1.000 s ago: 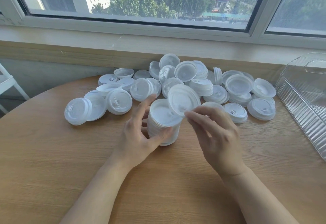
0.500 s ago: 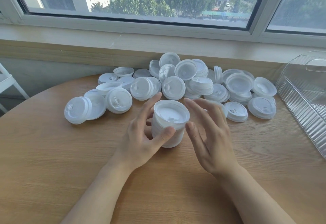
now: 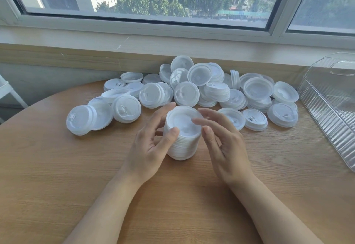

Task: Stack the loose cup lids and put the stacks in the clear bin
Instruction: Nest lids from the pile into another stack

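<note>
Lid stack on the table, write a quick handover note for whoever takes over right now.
Left hand: holds the lid stack by its side, thumb on the top rim.
Right hand: open beside the stack, fingers near the top lid.
Stack stands upright on the table; loose lids piled behind it; clear bin at far right.
Done: one stack built. Left: bin it, then stack the rest.

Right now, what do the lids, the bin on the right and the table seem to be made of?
The stack of lids looks like thin white plastic, semi-translucent and matte: light passes through the rims.
The clear bin seems rigid transparent plastic, glossy, with ribbed walls that catch reflections.
The table shows a light wood grain with a smooth finish; whether it is solid wood or laminate, I cannot tell.
</note>
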`<state>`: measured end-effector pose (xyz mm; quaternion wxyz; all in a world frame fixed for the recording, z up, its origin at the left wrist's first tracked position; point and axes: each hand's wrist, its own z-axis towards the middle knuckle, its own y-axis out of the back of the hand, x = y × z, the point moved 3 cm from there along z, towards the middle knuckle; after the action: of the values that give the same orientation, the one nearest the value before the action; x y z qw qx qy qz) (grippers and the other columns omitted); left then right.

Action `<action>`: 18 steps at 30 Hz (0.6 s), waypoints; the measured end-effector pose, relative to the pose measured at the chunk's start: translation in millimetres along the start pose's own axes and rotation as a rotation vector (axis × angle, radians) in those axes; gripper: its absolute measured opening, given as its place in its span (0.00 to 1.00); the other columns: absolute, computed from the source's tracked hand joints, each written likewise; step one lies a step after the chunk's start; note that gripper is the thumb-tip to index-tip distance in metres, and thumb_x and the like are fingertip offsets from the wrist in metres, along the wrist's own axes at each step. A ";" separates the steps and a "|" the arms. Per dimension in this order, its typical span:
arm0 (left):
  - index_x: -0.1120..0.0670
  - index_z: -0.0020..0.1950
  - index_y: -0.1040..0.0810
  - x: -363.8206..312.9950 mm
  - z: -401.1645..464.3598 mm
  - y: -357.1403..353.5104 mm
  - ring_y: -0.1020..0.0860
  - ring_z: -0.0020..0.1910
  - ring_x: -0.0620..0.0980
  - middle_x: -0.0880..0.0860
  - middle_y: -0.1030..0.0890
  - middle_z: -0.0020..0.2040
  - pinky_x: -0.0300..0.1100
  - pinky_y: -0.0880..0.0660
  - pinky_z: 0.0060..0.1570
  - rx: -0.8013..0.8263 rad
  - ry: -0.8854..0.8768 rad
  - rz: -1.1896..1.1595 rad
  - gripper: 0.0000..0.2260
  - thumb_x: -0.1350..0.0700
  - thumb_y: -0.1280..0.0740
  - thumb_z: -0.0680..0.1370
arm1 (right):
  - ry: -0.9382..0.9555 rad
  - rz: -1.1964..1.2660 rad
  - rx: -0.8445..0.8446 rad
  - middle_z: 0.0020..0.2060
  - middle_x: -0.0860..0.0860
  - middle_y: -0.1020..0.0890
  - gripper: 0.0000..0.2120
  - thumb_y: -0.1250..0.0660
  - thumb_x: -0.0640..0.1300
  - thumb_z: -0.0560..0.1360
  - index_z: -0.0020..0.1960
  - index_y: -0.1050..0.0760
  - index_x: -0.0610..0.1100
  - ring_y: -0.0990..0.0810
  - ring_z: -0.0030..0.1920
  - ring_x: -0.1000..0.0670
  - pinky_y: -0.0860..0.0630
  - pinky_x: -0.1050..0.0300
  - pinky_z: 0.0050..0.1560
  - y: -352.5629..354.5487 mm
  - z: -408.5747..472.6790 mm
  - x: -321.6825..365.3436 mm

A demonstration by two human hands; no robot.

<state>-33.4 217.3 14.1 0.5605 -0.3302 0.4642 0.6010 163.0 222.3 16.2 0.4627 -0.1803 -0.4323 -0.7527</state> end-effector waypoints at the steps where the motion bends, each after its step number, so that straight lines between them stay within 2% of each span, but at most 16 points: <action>1: 0.46 0.77 0.28 0.3 0.3 0.3 0.18 0.57 0.43 0.43 0.17 0.61 0.31 0.25 0.53 0.005 0.002 0.000 0.25 0.44 0.34 0.80 | -0.003 0.001 -0.008 0.66 0.56 0.21 0.17 0.40 0.54 0.86 0.66 0.18 0.48 0.23 0.68 0.55 0.28 0.61 0.66 0.0 0.3 0.7; 6: 0.47 0.76 0.28 3.7 0.7 2.7 0.18 0.55 0.45 0.45 0.18 0.62 0.34 0.24 0.53 0.019 -0.005 0.042 0.25 0.44 0.34 0.80 | -0.063 0.051 0.031 0.64 0.61 0.22 0.20 0.36 0.53 0.84 0.74 0.25 0.50 0.20 0.59 0.53 0.28 0.67 0.60 -4.1 1.1 0.3; 9: 0.46 0.76 0.27 5.9 0.8 6.1 0.19 0.48 0.45 0.46 0.18 0.61 0.35 0.25 0.55 0.017 -0.003 0.076 0.25 0.43 0.34 0.79 | -0.106 0.100 0.066 0.62 0.62 0.21 0.21 0.35 0.54 0.83 0.74 0.25 0.51 0.20 0.54 0.52 0.27 0.67 0.56 -5.3 1.9 -0.1; 10: 0.46 0.76 0.28 6.0 0.6 6.5 0.19 0.49 0.45 0.46 0.18 0.61 0.34 0.26 0.56 0.014 -0.005 0.086 0.25 0.43 0.35 0.79 | -0.116 0.112 0.069 0.62 0.62 0.20 0.21 0.35 0.55 0.83 0.74 0.24 0.51 0.20 0.54 0.52 0.27 0.67 0.55 -5.0 2.6 0.6; 12: 0.47 0.75 0.29 5.9 -0.4 5.4 0.18 0.57 0.47 0.45 0.18 0.62 0.36 0.25 0.59 0.016 -0.011 0.089 0.24 0.44 0.35 0.80 | -0.130 0.139 0.081 0.62 0.61 0.20 0.22 0.35 0.56 0.82 0.74 0.24 0.51 0.20 0.54 0.52 0.25 0.65 0.54 -5.3 3.5 1.4; 14: 0.46 0.75 0.30 5.8 -1.7 3.1 0.19 0.64 0.49 0.44 0.19 0.66 0.45 0.22 0.61 0.018 -0.003 0.083 0.25 0.42 0.34 0.80 | -0.124 0.150 0.109 0.62 0.62 0.21 0.22 0.34 0.56 0.82 0.75 0.25 0.52 0.20 0.55 0.51 0.26 0.65 0.55 -7.1 2.4 1.5; 16: 0.45 0.75 0.31 5.7 -2.2 2.7 0.21 0.68 0.50 0.44 0.21 0.69 0.53 0.21 0.63 -0.004 -0.013 0.114 0.27 0.40 0.32 0.78 | -0.100 0.132 0.153 0.64 0.63 0.23 0.23 0.35 0.57 0.83 0.77 0.29 0.54 0.20 0.55 0.51 0.27 0.65 0.58 -9.2 0.4 0.5; 18: 0.46 0.74 0.30 6.2 -1.4 3.9 0.22 0.69 0.50 0.45 0.22 0.69 0.52 0.22 0.65 -0.036 -0.021 0.139 0.28 0.39 0.31 0.77 | -0.071 0.078 0.198 0.66 0.62 0.23 0.26 0.39 0.59 0.83 0.80 0.34 0.54 0.21 0.60 0.51 0.29 0.62 0.64 -10.4 -1.5 -2.4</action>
<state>-38.4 218.6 8.7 0.5164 -0.3008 0.4693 0.6500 155.5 224.5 8.8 0.4914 -0.1768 -0.5132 -0.6810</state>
